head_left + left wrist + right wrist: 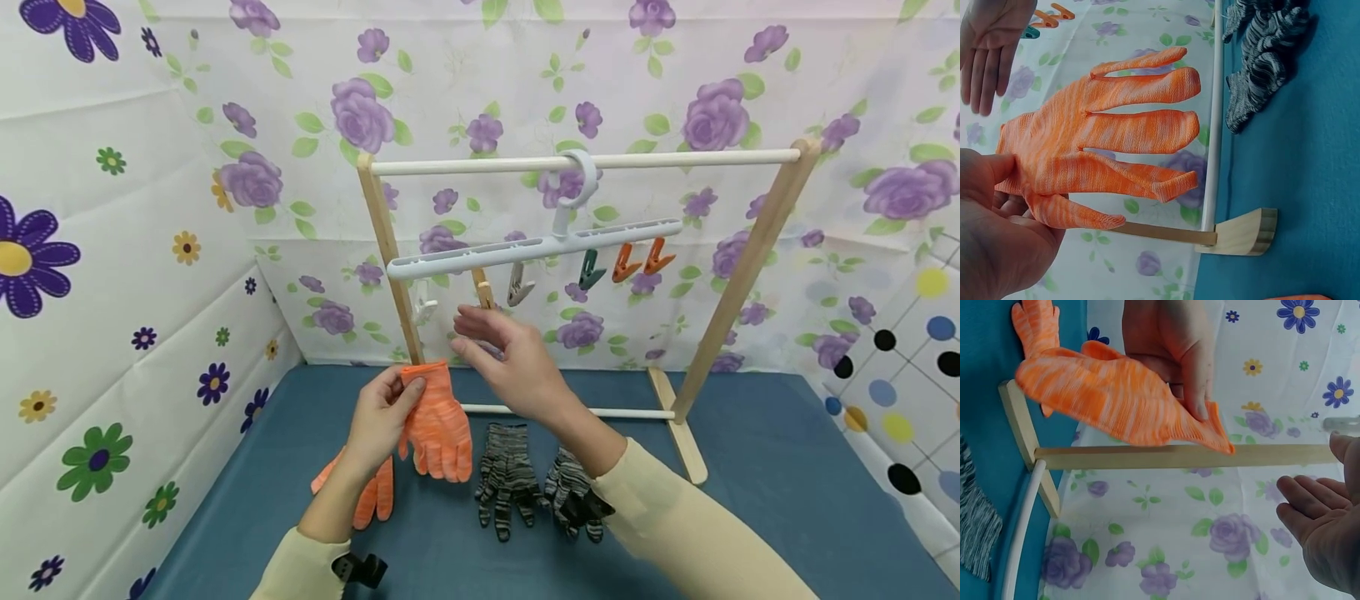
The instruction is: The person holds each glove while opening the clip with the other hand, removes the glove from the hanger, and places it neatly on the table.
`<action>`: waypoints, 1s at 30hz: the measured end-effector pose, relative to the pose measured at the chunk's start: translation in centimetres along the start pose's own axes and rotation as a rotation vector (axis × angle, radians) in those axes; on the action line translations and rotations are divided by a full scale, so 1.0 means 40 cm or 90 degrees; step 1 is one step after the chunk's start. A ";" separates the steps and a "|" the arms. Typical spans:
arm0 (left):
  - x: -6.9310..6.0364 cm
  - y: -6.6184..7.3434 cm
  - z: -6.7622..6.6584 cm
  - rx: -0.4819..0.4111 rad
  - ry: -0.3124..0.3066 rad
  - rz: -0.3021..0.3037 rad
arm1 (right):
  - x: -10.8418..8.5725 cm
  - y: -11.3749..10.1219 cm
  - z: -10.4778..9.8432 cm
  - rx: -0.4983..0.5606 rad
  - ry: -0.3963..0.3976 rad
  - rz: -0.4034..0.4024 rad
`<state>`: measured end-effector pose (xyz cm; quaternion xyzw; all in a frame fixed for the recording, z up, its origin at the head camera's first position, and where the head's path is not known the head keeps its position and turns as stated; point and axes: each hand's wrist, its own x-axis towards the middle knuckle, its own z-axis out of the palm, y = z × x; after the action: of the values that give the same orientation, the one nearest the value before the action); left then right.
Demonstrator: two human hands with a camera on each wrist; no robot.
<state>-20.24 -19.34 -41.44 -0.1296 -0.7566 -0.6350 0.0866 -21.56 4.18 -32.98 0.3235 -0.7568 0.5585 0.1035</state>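
In the head view my left hand (pixel 382 417) pinches an orange knit glove (pixel 438 425) by its cuff, and the glove's fingers hang down. The left wrist view shows that glove (pixel 1116 125) spread out, with the thumb pressed on the cuff. My right hand (pixel 517 358) is raised to the right of the glove with its fingers extended, holding nothing. Just beyond its fingertips, a wooden-coloured clothespin (pixel 483 290) hangs from the pale hanger (pixel 480 257). A white clip (pixel 424 307) and a grey clip (pixel 519 286) hang on either side of that clothespin.
A second orange glove (pixel 366 504) lies on the blue table behind the left forearm. Two dark striped gloves (pixel 507 475) lie near the middle, one partly behind the right wrist. The wooden rack (pixel 738 283) holds the hanger; a green clip (pixel 591 268) and orange clips (pixel 625 263) hang farther right.
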 end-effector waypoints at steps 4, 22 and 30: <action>-0.004 -0.006 -0.003 0.030 0.008 -0.014 | -0.030 0.005 -0.021 -0.046 -0.012 -0.007; -0.023 -0.066 -0.011 0.061 -0.065 -0.088 | -0.193 0.060 -0.140 -0.151 0.008 0.033; -0.044 -0.117 0.015 0.078 -0.126 -0.140 | -0.258 0.089 -0.182 -0.162 0.027 0.062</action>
<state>-20.00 -19.67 -46.46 -0.1026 -0.8086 -0.5772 -0.0508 -17.27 15.28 -38.54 0.2590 -0.8340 0.4688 0.1326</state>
